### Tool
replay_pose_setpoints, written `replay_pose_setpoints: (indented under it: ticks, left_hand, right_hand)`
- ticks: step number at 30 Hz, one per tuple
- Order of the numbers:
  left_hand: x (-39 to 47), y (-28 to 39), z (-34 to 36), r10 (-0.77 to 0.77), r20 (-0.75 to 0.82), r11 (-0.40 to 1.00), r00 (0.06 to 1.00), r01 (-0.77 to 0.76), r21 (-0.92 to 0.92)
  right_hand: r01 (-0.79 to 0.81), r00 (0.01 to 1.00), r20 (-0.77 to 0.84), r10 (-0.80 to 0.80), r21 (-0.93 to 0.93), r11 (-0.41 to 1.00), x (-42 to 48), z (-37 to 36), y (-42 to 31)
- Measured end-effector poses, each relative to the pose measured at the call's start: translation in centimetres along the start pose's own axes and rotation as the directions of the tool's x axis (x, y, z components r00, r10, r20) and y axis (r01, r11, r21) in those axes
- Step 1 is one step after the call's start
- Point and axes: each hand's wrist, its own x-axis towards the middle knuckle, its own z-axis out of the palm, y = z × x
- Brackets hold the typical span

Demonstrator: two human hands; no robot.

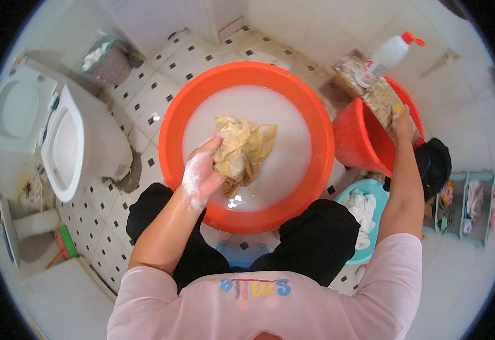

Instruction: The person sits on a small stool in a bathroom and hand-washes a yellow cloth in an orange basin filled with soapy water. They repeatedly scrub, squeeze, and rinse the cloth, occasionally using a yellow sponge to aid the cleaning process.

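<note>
My left hand (pixel 205 170), with white suds on its wrist, holds a wet, bunched yellow cloth (pixel 245 148) above cloudy white water (pixel 290 148). The water lies in a large orange plastic basin (pixel 247 72) between my knees. Out to the right, my right hand (pixel 402 127) has its fingers around a small yellow thing (pixel 398 110), perhaps a bar of soap, at a rough board (pixel 379 100). That board lies across a red plastic bucket (pixel 355 136). On the board's far part stands a white squeeze bottle (pixel 385 57) with a red cap.
A light blue basin (pixel 379 238) with white cloths (pixel 360 208) stands by my right knee. A black cloth (pixel 436 168) hangs by the bucket, near a blue shelf rack (pixel 464 208). At left are a white toilet (pixel 98 140) and a filled waste bin (pixel 109 63).
</note>
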Motion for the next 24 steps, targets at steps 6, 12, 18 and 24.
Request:
replay_pose_setpoints:
  ticks: [6, 12, 18, 24]
  left_hand:
    - [0.1, 0.7, 0.7, -0.014, 0.057, 0.993, 0.998, 0.007, 0.115]
    - [-1.9, 1.6, 1.7, -0.117, 0.215, 0.92, 0.97, 0.025, 0.39]
    - [-3.2, 3.5, -0.3, 0.015, 0.223, 0.731, 0.975, -0.163, 0.662]
    - [-4.1, 2.8, 0.5, 0.106, 0.15, 0.994, 0.983, -0.107, 0.002]
  right_hand:
    - [0.431, 0.813, 0.004, -0.582, 0.669, 0.605, -9.3, -3.3, -12.1]
    - [0.646, 0.043, 0.195, -0.98, 0.743, 0.176, -26.0, -9.1, -24.8]
    - [0.103, 0.318, 0.348, -0.882, 0.912, 0.397, -27.5, -8.3, -24.5]
    - [0.221, 0.572, 0.12, -0.811, 0.93, 0.293, -31.6, -8.3, -26.0]
